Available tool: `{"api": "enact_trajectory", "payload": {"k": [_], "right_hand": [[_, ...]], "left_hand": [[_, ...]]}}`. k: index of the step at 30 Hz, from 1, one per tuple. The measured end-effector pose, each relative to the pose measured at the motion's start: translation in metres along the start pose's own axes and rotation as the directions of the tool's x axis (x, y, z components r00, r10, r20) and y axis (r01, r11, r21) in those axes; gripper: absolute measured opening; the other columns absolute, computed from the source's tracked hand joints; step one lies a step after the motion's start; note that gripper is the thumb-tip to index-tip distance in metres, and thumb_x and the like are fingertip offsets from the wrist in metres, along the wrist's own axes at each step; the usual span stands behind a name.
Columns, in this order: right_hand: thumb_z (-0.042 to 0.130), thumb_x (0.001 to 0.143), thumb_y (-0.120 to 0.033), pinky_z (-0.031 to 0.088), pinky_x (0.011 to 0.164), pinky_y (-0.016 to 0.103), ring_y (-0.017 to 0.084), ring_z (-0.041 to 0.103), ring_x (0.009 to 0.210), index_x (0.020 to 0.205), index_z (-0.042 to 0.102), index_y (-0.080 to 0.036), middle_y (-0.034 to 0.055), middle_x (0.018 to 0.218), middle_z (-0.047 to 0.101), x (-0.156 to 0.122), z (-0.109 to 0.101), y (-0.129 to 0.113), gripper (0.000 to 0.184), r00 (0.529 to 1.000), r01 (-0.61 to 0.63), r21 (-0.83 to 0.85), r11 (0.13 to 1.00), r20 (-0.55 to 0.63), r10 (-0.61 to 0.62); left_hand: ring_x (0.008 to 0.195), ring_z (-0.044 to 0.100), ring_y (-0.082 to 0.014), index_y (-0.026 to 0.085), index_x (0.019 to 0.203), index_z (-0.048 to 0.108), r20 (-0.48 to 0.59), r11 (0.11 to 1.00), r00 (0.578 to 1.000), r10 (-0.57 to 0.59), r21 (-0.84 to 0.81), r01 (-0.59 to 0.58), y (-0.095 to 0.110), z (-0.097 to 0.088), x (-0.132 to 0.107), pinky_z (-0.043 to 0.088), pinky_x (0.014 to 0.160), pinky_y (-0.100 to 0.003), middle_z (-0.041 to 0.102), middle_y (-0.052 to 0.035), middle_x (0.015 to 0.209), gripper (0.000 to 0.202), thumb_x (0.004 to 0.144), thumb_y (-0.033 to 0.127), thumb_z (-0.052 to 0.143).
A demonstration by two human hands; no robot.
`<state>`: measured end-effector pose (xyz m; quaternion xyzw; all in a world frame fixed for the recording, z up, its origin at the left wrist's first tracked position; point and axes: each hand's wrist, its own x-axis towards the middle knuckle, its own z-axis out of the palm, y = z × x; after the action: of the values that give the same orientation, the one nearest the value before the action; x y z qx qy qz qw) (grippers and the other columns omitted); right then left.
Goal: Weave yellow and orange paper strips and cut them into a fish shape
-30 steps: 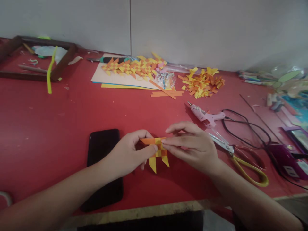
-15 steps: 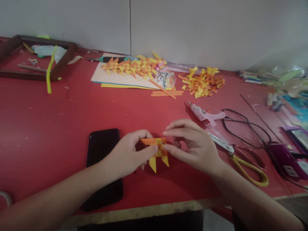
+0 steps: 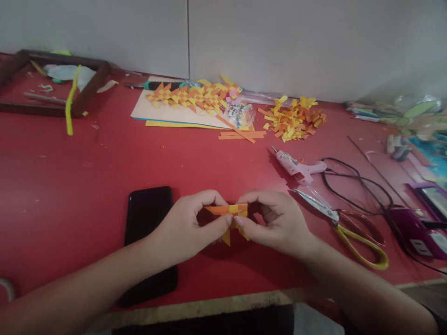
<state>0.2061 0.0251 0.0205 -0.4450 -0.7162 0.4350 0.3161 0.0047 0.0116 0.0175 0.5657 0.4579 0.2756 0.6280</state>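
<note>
Between my hands is a small woven paper fish [image 3: 233,210] in orange and yellow checks, with pointed yellow ends hanging below and an orange point to the left. My left hand [image 3: 200,218] pinches it between thumb and fingers from the left. From the right, my right hand [image 3: 275,218] grips it too, thumb on the near face and fingers behind. Both thumb tips nearly meet on the paper. The fingertips behind the fish are hidden. A black phone [image 3: 148,214] lies partly under my left forearm.
Scissors [image 3: 337,218] with yellow handles and a pink glue gun [image 3: 300,167] with a black cord lie right. Farther back are similar woven fish [image 3: 195,95] on paper sheets, orange strips [image 3: 240,135] and a heap of paper scraps [image 3: 295,118]. A brown frame [image 3: 94,88] stands back left.
My right hand has moved down and closed onto the fish, its fingers now behind the paper. The fish has tilted, showing less of its checked face. My left hand keeps its pinch.
</note>
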Motion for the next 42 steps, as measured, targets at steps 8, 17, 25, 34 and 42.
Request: {"api": "enact_trajectory", "payload": {"k": [8,17,25,34,42], "right_hand": [[0.068,0.079,-0.023,0.044,0.047,0.022,0.009,0.054,0.052,0.079,0.066,-0.017,0.001,0.065,0.065,-0.0011,-0.0023,0.0015,0.006,1.0,0.027,0.005,1.0,0.01,-0.027],[0.068,0.077,-0.02,0.041,0.045,0.019,0.007,0.052,0.05,0.077,0.067,-0.017,-0.0002,0.065,0.065,0.0001,-0.0045,0.0002,0.003,0.998,0.07,-0.06,0.996,0.004,-0.07],[0.068,0.077,-0.02,0.037,0.042,0.017,0.006,0.046,0.047,0.076,0.067,-0.016,-0.0005,0.062,0.063,0.0007,-0.0032,-0.0008,0.004,1.0,0.023,-0.029,0.999,0.007,-0.023],[0.068,0.079,-0.023,0.043,0.047,0.019,0.008,0.053,0.053,0.082,0.065,-0.017,0.0007,0.069,0.063,-0.0007,-0.0045,0.0015,0.008,0.999,-0.015,0.034,0.999,0.049,0.014],[0.066,0.082,-0.023,0.047,0.05,0.022,0.011,0.058,0.056,0.081,0.065,-0.017,0.0023,0.068,0.065,-0.0015,-0.0063,0.0022,0.006,0.998,-0.035,0.081,0.996,0.046,0.032]], "left_hand": [[0.055,0.044,-0.007,0.018,0.076,0.056,0.002,0.999,0.999,0.047,0.022,-0.047,0.0008,0.0014,0.0001,0.035,0.049,-0.017,0.052,0.0049,0.064,0.017,0.087,0.03,0.06],[0.057,0.044,-0.0069,0.018,0.076,0.058,-0.026,0.984,0.99,0.136,0.121,-0.132,0.0,0.001,0.0002,0.034,0.049,-0.016,0.052,0.0052,0.065,0.014,0.088,0.024,0.06],[0.055,0.043,-0.0062,0.017,0.075,0.058,-0.034,0.977,0.984,0.173,0.135,-0.167,-0.0007,0.0014,0.0009,0.033,0.048,-0.015,0.052,0.006,0.063,0.013,0.087,0.022,0.059],[0.055,0.043,-0.0061,0.017,0.075,0.057,-0.048,0.978,0.984,0.173,0.127,-0.166,-0.0017,0.0018,0.0004,0.034,0.047,-0.015,0.053,0.0055,0.064,0.015,0.088,0.025,0.06],[0.055,0.042,-0.0059,0.017,0.075,0.057,-0.047,0.981,0.987,0.155,0.122,-0.148,-0.0023,0.0014,0.0003,0.033,0.047,-0.015,0.053,0.0054,0.064,0.015,0.088,0.024,0.059]]}}
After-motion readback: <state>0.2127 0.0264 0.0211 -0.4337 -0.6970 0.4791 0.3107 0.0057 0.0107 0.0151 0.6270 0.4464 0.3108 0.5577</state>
